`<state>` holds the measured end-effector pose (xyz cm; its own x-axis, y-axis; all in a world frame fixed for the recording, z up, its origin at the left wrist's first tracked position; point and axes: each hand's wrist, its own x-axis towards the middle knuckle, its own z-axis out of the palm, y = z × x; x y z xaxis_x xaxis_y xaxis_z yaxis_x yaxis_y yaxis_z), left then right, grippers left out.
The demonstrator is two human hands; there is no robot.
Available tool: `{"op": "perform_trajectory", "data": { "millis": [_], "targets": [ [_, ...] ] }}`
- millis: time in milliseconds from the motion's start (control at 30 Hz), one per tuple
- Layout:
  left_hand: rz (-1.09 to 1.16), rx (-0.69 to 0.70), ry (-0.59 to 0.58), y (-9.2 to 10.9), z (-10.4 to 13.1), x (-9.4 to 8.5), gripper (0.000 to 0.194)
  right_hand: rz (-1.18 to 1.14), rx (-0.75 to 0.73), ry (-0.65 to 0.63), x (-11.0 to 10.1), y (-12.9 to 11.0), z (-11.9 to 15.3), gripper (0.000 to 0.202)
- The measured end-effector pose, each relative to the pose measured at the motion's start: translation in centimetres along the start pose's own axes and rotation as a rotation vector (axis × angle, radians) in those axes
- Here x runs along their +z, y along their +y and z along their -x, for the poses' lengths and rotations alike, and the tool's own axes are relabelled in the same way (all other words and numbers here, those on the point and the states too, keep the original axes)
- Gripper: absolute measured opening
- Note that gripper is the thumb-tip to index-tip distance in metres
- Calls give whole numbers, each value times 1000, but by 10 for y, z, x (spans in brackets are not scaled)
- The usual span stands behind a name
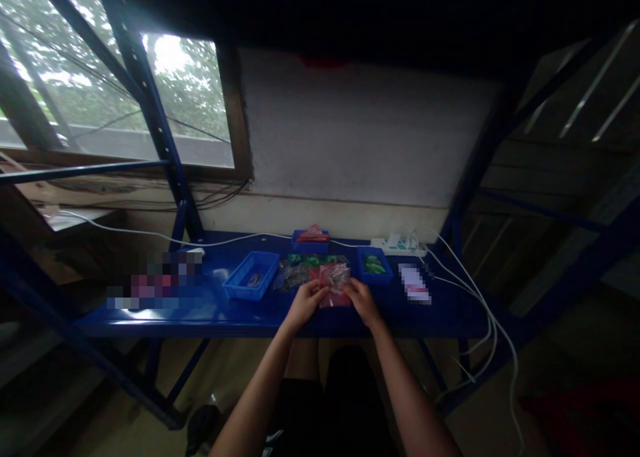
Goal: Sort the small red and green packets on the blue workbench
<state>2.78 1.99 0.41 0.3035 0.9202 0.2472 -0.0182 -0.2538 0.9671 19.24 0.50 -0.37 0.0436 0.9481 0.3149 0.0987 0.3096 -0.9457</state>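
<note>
A pinkish-red clear plastic bag [335, 287] is held between my two hands over the front of the blue table. My left hand [307, 301] pinches its left edge, and my right hand [363, 299] grips its right edge. Behind the bag lie clear plastic packets [295, 274] and green ones [306, 259]. To the left is a blue tray [253, 276] with a few small items in it. On the right, a blue bin [375, 265] holds green packets. A smaller blue bin [311, 245] with red packets stands at the back.
The blue table [200, 314] has a blurred-out object [155, 282] at left and a blurred-out phone-like item [415, 283] at right. A white power strip [399, 246] sits at the back right, its white cables hanging over the right side. Blue metal posts flank the table.
</note>
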Motion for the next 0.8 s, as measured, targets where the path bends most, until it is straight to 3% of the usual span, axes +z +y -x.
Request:
{"op": "perform_trajectory", "data": {
  "millis": [133, 300, 800],
  "targets": [
    [54, -11, -17, 3, 0, 1, 34, 41, -32, 41, -1, 1, 0, 32],
    [29, 46, 27, 8, 2, 3, 34, 64, -19, -1, 0, 2, 0, 29],
    [-64, 39, 20, 4, 2, -1, 39, 62, -48, 23, 0, 6, -1, 32]
  ]
}}
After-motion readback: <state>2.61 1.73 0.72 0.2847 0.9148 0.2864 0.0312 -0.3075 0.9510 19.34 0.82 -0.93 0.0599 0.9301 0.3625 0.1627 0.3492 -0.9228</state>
